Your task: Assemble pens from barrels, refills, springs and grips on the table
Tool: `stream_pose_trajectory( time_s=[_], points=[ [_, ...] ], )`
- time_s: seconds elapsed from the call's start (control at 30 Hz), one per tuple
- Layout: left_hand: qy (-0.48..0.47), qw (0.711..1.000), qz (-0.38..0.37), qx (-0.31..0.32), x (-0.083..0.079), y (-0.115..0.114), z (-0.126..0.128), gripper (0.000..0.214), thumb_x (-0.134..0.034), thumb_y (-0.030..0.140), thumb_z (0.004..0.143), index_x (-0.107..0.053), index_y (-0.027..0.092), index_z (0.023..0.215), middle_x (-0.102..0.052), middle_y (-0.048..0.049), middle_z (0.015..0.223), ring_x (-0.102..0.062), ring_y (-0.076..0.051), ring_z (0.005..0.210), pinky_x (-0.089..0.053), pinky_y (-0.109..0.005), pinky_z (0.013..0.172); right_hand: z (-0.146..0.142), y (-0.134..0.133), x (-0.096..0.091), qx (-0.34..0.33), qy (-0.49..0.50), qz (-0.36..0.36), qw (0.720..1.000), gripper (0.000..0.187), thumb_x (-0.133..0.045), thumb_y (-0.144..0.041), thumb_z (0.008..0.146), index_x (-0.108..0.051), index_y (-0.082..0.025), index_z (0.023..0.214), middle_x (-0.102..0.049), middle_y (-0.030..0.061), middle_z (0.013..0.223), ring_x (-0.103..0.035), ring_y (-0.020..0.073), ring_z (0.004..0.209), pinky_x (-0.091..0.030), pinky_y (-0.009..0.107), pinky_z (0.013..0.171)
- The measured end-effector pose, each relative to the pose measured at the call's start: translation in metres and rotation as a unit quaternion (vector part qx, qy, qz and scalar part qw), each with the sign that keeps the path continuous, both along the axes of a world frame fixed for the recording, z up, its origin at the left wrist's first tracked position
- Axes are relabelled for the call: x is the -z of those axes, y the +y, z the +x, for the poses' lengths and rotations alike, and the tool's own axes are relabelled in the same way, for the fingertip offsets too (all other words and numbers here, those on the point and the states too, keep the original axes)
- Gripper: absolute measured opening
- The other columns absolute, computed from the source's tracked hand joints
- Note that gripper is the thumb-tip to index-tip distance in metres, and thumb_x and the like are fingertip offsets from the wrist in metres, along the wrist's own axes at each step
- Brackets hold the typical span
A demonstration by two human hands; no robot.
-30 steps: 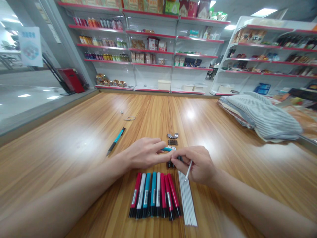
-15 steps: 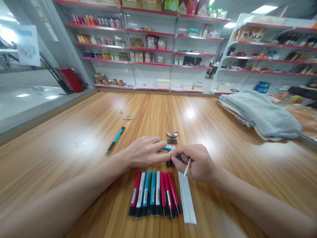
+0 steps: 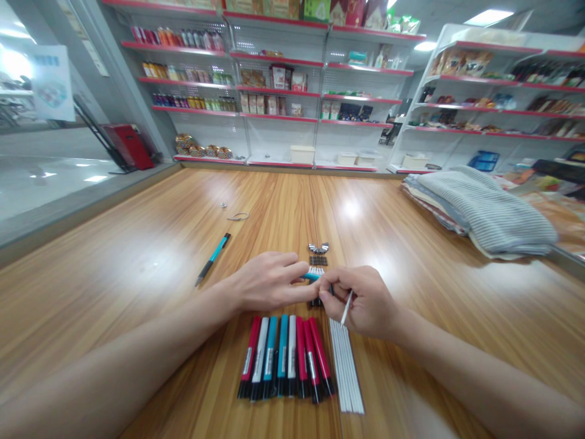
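My left hand is closed on a blue pen barrel, with its fingers reaching toward the right. Touching the barrel's right end, my right hand pinches with thumb and forefinger; what lies in that pinch is hidden. A thin white pen refill slants down out of the same hand. Below my hands is a row of red, white and blue pen barrels with black grips. Beside it lies a bundle of white refills. Small black parts are partly covered by my fingers.
Beyond my hands lie silver clips, dark springs and small white parts. A blue pen and a thin ring are farther left. Folded striped cloth sits at the right; stocked shelves stand behind the table.
Both hands have shifted very slightly to the right with the blue barrel. The refill in my right hand has tilted a little; the other things lie as before.
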State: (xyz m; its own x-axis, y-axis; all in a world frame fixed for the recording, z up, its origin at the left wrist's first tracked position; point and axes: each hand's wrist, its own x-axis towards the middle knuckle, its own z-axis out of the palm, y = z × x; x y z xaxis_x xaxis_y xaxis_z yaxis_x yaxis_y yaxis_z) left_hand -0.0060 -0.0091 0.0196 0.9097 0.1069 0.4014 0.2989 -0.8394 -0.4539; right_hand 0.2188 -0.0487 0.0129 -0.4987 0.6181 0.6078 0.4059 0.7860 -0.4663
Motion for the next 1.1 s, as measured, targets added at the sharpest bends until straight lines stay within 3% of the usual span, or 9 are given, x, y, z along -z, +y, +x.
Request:
stream_pose_trajectory(
  time_s=[0.3, 0.47, 0.67, 0.77, 0.9, 0.97, 1.1],
  points=[
    [-0.037, 0.999, 0.016, 0.017, 0.001, -0.002, 0.002, 0.019, -0.050, 0.024, 0.090, -0.051, 0.025, 0.109, -0.052, 0.0015, 0.074, -0.043, -0.011, 0.060, -0.031, -0.025, 0.052, 0.003, 0.003, -0.005, -0.028, 0.022, -0.047, 0.998, 0.003, -0.054, -0.016, 0.082, -0.052, -0.018, 0.081, -0.034, -0.0113, 0.048, -0.031, 0.0035, 0.039, -0.027, 0.017, 0.043],
    [-0.053, 0.998, 0.021, 0.011, 0.001, -0.002, 0.000, 0.029, -0.052, 0.022, 0.089, -0.051, 0.023, 0.117, -0.053, 0.0013, 0.074, -0.045, -0.010, 0.061, -0.035, -0.024, 0.054, 0.007, 0.001, -0.004, 0.000, 0.044, 0.028, 0.999, 0.005, -0.055, -0.015, 0.081, -0.051, -0.018, 0.080, -0.038, -0.0096, 0.050, -0.033, 0.0043, 0.040, -0.028, 0.019, 0.043],
    [-0.098, 0.994, 0.032, 0.032, 0.003, -0.001, -0.003, 0.034, -0.055, 0.020, 0.087, -0.049, 0.022, 0.120, -0.052, 0.0021, 0.073, -0.044, -0.010, 0.058, -0.036, -0.023, 0.054, 0.014, 0.002, -0.004, 0.000, 0.088, 0.117, 0.989, 0.020, -0.039, -0.023, 0.090, -0.054, -0.017, 0.078, -0.054, 0.0042, 0.071, -0.050, 0.0148, 0.064, -0.040, 0.031, 0.062],
    [-0.119, 0.992, 0.022, 0.042, 0.006, 0.000, -0.005, 0.035, -0.054, 0.018, 0.087, -0.049, 0.022, 0.121, -0.054, 0.0011, 0.074, -0.044, -0.010, 0.059, -0.037, -0.024, 0.054, 0.013, 0.003, -0.004, 0.071, 0.111, 0.135, 0.982, 0.037, -0.030, -0.035, 0.096, -0.058, -0.018, 0.078, -0.057, 0.0077, 0.077, -0.053, 0.0203, 0.077, -0.040, 0.040, 0.076],
    [-0.141, 0.989, 0.000, 0.048, 0.011, 0.002, -0.007, 0.035, -0.049, 0.016, 0.088, -0.048, 0.021, 0.122, -0.055, -0.0002, 0.077, -0.046, -0.010, 0.060, -0.039, -0.024, 0.056, 0.012, 0.003, 0.000, 0.142, 0.162, 0.049, 0.975, 0.051, -0.021, -0.039, 0.099, -0.057, -0.018, 0.070, -0.050, 0.0030, 0.062, -0.047, 0.0159, 0.061, -0.038, 0.038, 0.072],
    [-0.147, 0.988, -0.004, 0.047, 0.012, 0.003, -0.007, 0.034, -0.048, 0.017, 0.088, -0.048, 0.021, 0.122, -0.055, 0.0000, 0.077, -0.046, -0.010, 0.060, -0.039, -0.023, 0.056, 0.012, 0.003, 0.001, 0.121, 0.185, 0.018, 0.975, 0.051, -0.021, -0.040, 0.100, -0.055, -0.019, 0.068, -0.048, 0.0019, 0.059, -0.047, 0.0147, 0.057, -0.038, 0.036, 0.068],
    [-0.152, 0.987, -0.004, 0.049, 0.014, 0.003, -0.008, 0.034, -0.049, 0.017, 0.088, -0.049, 0.022, 0.122, -0.054, 0.0005, 0.076, -0.047, -0.009, 0.060, -0.039, -0.022, 0.057, 0.012, -0.001, 0.003, 0.033, 0.196, 0.073, 0.977, 0.044, -0.029, -0.043, 0.098, -0.055, -0.019, 0.071, -0.054, 0.0031, 0.063, -0.051, 0.0158, 0.060, -0.039, 0.037, 0.069]
  ],
)
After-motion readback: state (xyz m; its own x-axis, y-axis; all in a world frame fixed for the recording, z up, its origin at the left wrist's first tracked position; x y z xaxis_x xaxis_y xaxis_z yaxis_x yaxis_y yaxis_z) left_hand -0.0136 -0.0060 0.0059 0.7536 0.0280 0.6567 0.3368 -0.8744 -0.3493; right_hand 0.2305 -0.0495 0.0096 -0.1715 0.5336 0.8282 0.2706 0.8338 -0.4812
